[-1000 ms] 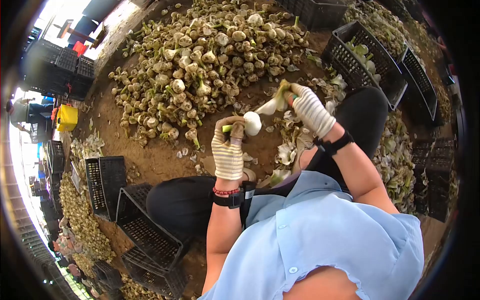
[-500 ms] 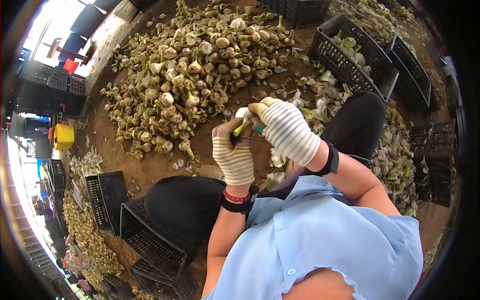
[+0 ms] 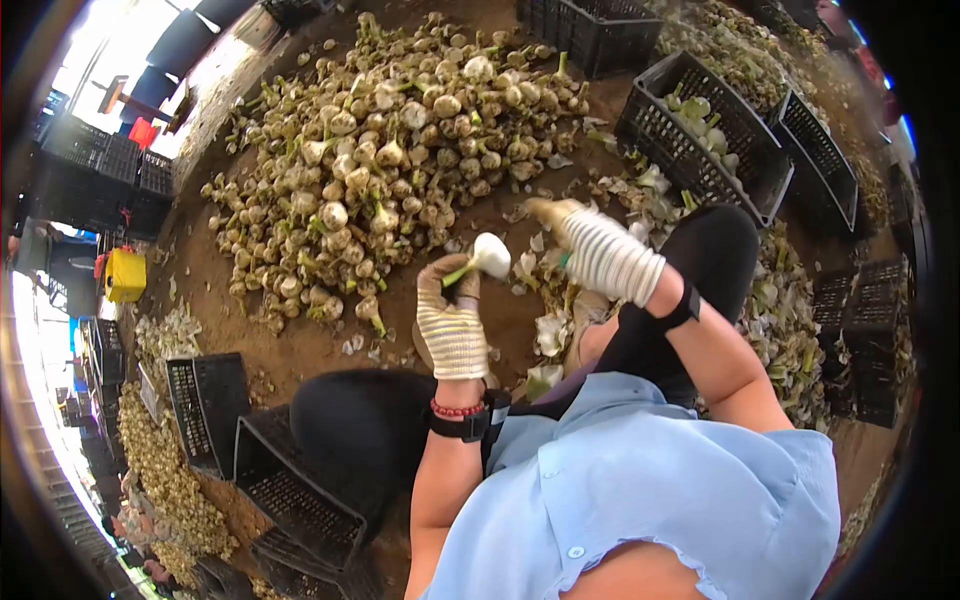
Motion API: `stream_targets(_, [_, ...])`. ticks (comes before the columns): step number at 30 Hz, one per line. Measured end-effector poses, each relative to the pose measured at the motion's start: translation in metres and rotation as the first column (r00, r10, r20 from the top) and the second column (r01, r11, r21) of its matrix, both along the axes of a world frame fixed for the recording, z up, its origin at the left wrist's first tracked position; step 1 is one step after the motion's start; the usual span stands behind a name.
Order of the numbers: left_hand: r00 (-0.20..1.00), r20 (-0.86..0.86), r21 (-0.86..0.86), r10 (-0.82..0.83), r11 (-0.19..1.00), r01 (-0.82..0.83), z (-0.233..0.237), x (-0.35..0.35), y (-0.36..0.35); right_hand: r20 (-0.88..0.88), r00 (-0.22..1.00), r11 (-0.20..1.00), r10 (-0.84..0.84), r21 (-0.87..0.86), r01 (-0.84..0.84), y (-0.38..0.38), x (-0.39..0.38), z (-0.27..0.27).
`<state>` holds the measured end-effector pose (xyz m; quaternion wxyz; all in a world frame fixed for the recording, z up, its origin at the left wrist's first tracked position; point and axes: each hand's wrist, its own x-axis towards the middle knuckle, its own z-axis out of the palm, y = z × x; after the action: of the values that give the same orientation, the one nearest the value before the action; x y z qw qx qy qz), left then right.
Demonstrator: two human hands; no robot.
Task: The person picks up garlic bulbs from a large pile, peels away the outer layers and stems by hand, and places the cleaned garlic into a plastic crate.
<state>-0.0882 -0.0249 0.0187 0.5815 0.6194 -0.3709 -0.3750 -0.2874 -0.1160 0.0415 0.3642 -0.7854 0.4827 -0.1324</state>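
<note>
My left hand, in a striped glove, grips a garlic bulb by its green stem. The bulb is white and smooth, its round end pointing up and right. To the right, my right hand, gloved as well, is apart from the bulb, over peeled skins. Its fingers point up and left and look pressed together; whether something small is between them is hidden. Beyond both hands lies a large heap of soil-stained garlic bulbs with short stems.
A black crate at upper right holds trimmed bulbs. More black crates stand at lower left, beside a garlic pile. Peeled skins lie along the right. A yellow container is at far left, near a partly visible person.
My right hand has come away from the bulb and moved right. The bulb now shows whole and white in my left hand, which has shifted slightly left.
</note>
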Motion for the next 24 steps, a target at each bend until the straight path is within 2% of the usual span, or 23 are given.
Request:
stream_targets(1, [0.998, -0.021, 0.001, -0.052, 0.999, 0.052, -0.003, -0.004, -0.005, 0.116, 0.982, 0.965, 0.147, -0.236, -0.117, 0.004, 0.004, -0.002])
stream_targets(2, [0.993, -0.042, -0.004, -0.107, 0.994, 0.107, -0.009, -0.008, -0.01, 0.227, 0.941, 0.944, 0.252, -0.271, -0.187, 0.002, 0.013, -0.004])
stream_targets(4, [0.972, 0.086, -0.052, -0.218, 0.973, 0.223, -0.024, -0.013, -0.02, 0.21, 0.936, 0.959, 0.282, -0.061, -0.276, -0.011, 0.015, -0.04])
stream_targets(5, [0.975, -0.044, -0.034, -0.218, 0.976, 0.217, -0.02, -0.014, -0.023, 0.151, 0.976, 0.962, 0.158, 0.201, -0.187, -0.025, 0.013, -0.032])
stream_targets(6, [0.962, -0.173, -0.008, -0.211, 0.977, 0.213, -0.017, -0.015, -0.025, 0.065, 0.997, 0.891, 0.048, 0.448, -0.072, -0.038, 0.011, -0.021])
stream_targets(7, [0.957, -0.173, -0.001, -0.232, 0.972, 0.235, -0.023, -0.008, -0.029, -0.029, 0.999, 0.87, -0.035, 0.491, 0.045, -0.063, 0.001, -0.009])
stream_targets(8, [0.961, -0.17, -0.012, -0.217, 0.976, 0.218, -0.029, -0.003, -0.032, 0.186, 0.933, 0.833, -0.308, 0.526, 0.17, -0.095, -0.021, -0.041])
stream_targets(9, [0.957, -0.229, 0.027, -0.176, 0.982, 0.187, -0.022, 0.0, -0.035, 0.169, 0.98, 0.988, -0.103, 0.128, 0.082, -0.144, -0.038, -0.049])
stream_targets(10, [0.95, -0.286, 0.078, -0.125, 0.985, 0.153, -0.015, 0.003, -0.036, 0.341, 0.886, 0.927, -0.314, 0.313, 0.207, -0.157, -0.04, 0.012])
stream_targets(11, [0.94, -0.329, 0.102, -0.088, 0.987, 0.128, -0.023, 0.006, -0.036, 0.741, 0.478, 0.878, -0.472, 0.44, 0.186, -0.198, -0.048, 0.014])
stream_targets(12, [0.94, -0.332, 0.126, -0.071, 0.985, 0.119, -0.034, 0.008, -0.035, 0.761, 0.06, 0.751, -0.645, 0.619, 0.229, -0.257, -0.069, -0.003])
stream_targets(14, [0.908, -0.418, 0.129, -0.037, 0.987, 0.1, -0.049, 0.008, -0.038, 0.827, 0.101, 0.729, -0.553, 0.422, 0.539, -0.268, -0.069, 0.018])
stream_targets(15, [0.893, -0.449, 0.216, 0.042, 0.974, 0.063, -0.046, 0.003, -0.04, 0.784, 0.255, 0.752, -0.567, 0.365, 0.549, -0.276, -0.07, 0.003])
stream_targets(16, [0.89, -0.453, 0.225, 0.055, 0.973, 0.054, -0.054, 0.001, -0.043, 0.719, 0.403, 0.779, -0.566, 0.306, 0.547, -0.284, -0.068, -0.018])
stream_targets(17, [0.889, -0.454, 0.233, 0.053, 0.97, 0.062, -0.064, 0.001, -0.044, 0.598, 0.591, 0.833, -0.541, 0.287, 0.473, -0.285, -0.062, -0.045])
stream_targets(18, [0.89, -0.454, 0.24, 0.05, 0.968, 0.068, -0.071, 0.0, -0.045, 0.463, 0.595, 0.754, -0.657, 0.394, 0.525, -0.291, -0.038, -0.079])
stream_targets(19, [0.906, -0.42, 0.262, 0.049, 0.963, 0.069, -0.071, 0.0, -0.047, 0.204, 0.889, 0.91, -0.41, 0.156, 0.384, -0.282, -0.028, -0.108])
stream_targets(20, [0.908, -0.415, 0.265, 0.059, 0.962, 0.059, -0.074, 0.001, -0.048, 0.254, 0.921, 0.952, -0.295, 0.002, 0.305, -0.253, 0.004, -0.102])
stream_targets(21, [0.921, -0.385, 0.263, 0.05, 0.963, 0.058, -0.077, 0.002, -0.048, 0.179, 0.932, 0.944, -0.315, 0.163, 0.287, -0.248, 0.03, -0.105])
stream_targets(22, [0.934, -0.354, 0.261, 0.041, 0.964, 0.057, -0.078, 0.004, -0.049, 0.122, 0.96, 0.967, -0.253, 0.06, 0.248, -0.244, 0.055, -0.112])
stream_targets(23, [0.928, -0.367, 0.298, 0.07, 0.954, 0.046, -0.07, 0.005, -0.051, -0.014, 0.987, 0.983, -0.159, -0.092, 0.157, -0.252, 0.078, -0.128])
stream_targets(24, [0.93, -0.36, 0.297, 0.078, 0.954, 0.035, -0.071, 0.007, -0.052, -0.197, 0.965, 0.968, -0.174, -0.215, 0.131, -0.259, 0.1, -0.151])
